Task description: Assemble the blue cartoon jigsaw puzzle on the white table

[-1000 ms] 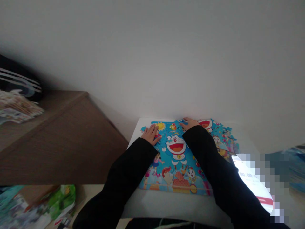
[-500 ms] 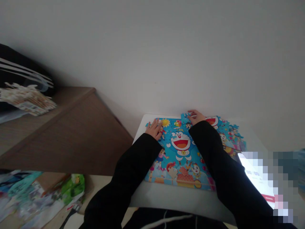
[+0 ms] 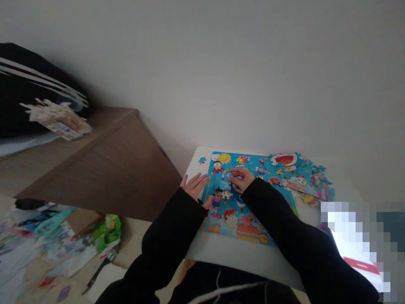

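Observation:
A bright blue cartoon jigsaw puzzle (image 3: 249, 230) lies on a white table. My right hand (image 3: 243, 180) is over its upper middle, thumb and fingertips pinching a small puzzle piece (image 3: 229, 177) that is partly hidden by them. Fingers spread and holding nothing, my left hand (image 3: 196, 188) is at the puzzle's left edge, its thumb low near the picture. Between the hands, a puzzle piece with faces (image 3: 226, 194) rests on the picture, and whether it is fitted in I cannot tell. Another loose blue piece (image 3: 202, 160) lies on the table by the top left corner.
Right of the puzzle spreads a second group of jigsaw pieces (image 3: 299, 179), overlapping the first one's edge. A lit phone screen (image 3: 354, 249) is at the right. A brown cabinet (image 3: 126, 169) stands left, with cotton swabs (image 3: 60, 118) on top. Bags and wrappers (image 3: 107, 232) litter the floor.
My right hand has come down and left from the puzzle's top edge, a piece in its fingers. My left hand has slid down and left off the upper corner, fingers now spread.

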A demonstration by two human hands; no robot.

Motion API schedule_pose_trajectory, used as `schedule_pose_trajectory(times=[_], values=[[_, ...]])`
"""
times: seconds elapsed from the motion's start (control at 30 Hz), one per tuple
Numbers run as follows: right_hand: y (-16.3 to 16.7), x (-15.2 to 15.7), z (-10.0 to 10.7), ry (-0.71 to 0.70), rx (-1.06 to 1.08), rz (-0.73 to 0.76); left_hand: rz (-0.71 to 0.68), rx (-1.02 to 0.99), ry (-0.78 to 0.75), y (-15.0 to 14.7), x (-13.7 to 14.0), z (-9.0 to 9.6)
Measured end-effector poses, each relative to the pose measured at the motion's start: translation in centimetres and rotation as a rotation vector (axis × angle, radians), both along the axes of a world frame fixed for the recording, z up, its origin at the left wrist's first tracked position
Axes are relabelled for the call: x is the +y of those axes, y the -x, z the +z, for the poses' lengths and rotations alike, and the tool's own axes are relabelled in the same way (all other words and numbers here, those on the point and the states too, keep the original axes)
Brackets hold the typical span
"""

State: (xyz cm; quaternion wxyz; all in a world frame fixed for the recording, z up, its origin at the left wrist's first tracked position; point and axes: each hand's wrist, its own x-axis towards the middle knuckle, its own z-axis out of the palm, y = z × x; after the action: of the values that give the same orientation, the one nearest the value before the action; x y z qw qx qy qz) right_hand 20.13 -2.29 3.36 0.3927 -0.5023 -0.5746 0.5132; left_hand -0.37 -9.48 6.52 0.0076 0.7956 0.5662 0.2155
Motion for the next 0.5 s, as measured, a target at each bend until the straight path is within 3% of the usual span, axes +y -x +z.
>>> schedule_pose_trajectory(times=[0.13, 0.5], values=[[1.9, -0.7, -1.7, 0.010, -0.035, -0.012, 0.012, 0.030, 0.109, -0.6, 0.1, -2.3], [2.6, -0.2, -2.7, -0.355, -0.466, -0.081, -0.003, 0.107, 0.171, -1.0, 0.9, -3.9]])
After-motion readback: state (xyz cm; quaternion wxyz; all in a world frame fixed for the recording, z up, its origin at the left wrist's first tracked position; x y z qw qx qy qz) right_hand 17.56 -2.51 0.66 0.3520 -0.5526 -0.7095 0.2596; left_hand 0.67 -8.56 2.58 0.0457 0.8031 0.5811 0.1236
